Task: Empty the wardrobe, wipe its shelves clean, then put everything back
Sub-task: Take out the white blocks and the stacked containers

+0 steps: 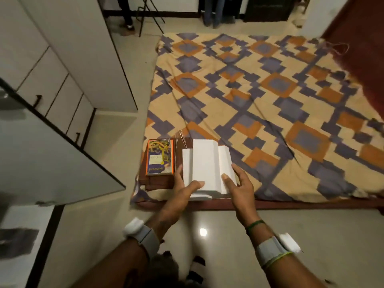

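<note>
The bed (270, 100), spread in cream with orange and purple squares, fills the middle and right of the frame. At its near left corner lies a folded brown cloth (153, 181) with a book (159, 157) on top. Thin wires (178, 146) and stacked white blocks (204, 165) sit just to the right.

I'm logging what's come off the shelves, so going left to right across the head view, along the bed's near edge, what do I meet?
In order: open white wardrobe door → orange-bordered paperback book → left hand → stack of white rectangular boxes, held in both hands' grip → right hand.
</note>
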A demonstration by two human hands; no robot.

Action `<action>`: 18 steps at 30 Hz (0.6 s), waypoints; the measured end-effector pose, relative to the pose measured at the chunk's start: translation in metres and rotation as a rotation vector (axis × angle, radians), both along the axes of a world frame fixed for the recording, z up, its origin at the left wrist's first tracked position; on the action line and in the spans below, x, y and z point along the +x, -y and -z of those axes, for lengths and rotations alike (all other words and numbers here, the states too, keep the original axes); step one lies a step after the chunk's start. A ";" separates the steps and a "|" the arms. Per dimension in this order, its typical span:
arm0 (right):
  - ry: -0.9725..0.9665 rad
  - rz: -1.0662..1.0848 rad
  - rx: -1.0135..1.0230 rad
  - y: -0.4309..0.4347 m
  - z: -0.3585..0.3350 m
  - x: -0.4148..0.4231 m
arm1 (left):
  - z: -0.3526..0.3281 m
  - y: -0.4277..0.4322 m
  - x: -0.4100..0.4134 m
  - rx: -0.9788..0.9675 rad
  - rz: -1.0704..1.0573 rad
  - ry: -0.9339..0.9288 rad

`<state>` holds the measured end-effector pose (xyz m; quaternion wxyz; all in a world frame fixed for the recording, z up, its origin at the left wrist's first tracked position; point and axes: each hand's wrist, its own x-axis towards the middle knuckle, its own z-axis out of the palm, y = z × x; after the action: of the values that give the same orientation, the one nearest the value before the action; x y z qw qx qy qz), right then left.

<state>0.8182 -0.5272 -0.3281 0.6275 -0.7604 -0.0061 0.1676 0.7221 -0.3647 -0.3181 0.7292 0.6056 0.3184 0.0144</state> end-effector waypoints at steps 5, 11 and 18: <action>-0.068 0.072 0.043 0.007 0.025 0.040 | 0.017 -0.001 0.054 -0.031 0.093 -0.064; -0.166 0.084 -0.026 -0.018 0.057 0.118 | 0.047 -0.036 0.133 -0.045 0.157 -0.109; -0.202 0.058 -0.068 -0.062 0.111 0.218 | 0.098 -0.084 0.241 -0.127 0.194 -0.168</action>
<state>1.0363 -0.4655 -0.4387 0.6032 -0.7603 0.0850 0.2254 0.9633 -0.2810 -0.4158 0.7348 0.5852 0.3187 -0.1269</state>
